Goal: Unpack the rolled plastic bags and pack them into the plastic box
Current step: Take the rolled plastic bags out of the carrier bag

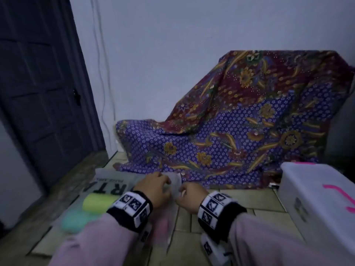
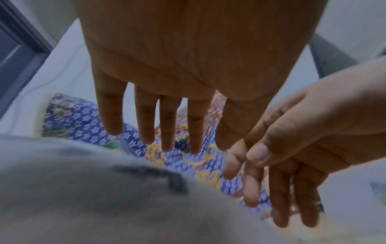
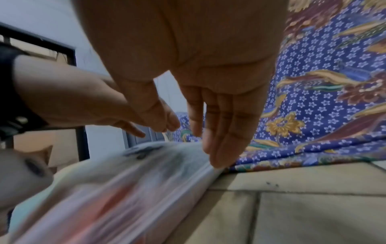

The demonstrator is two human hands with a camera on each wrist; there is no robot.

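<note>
Both hands meet over a clear outer plastic package [image 1: 175, 186] that lies on the tiled floor [image 1: 240, 200], in front of a batik cloth [image 1: 240, 121] draped against the wall. The left hand [image 1: 153, 189] hovers over the package with its fingers [image 2: 146, 115] straight and slightly spread, so this grip is open and holds nothing; whether the fingertips touch the plastic cannot be told. The right hand [image 1: 189, 195] is just beside it, its fingers [image 3: 221, 132] stretched downward and their tips pressed to the package's right edge [image 3: 211, 170], where the film lifts off the floor. The thumb [image 3: 146, 105] stands apart from those fingers, so this grip is also open, touching rather than pinching. The package is blurred; through its film a reddish shape [image 3: 117, 198] shows, and dark printed letters [image 1: 107, 187] mark the plastic at its left end. Just left of the left wrist, a yellow-green roll of bags [image 1: 99, 202] lies on the floor, with a mint-green roll [image 1: 76, 220] close beside it, nearer the person. The white plastic box [image 1: 317, 194] with pink markings stands on the floor at the right, apart from the hands. A dark door [image 1: 38, 89] fills the left side of the head view. Both forearms wear pale pink sleeves [image 1: 278, 242] and patterned wrist bands [image 1: 215, 208]
</note>
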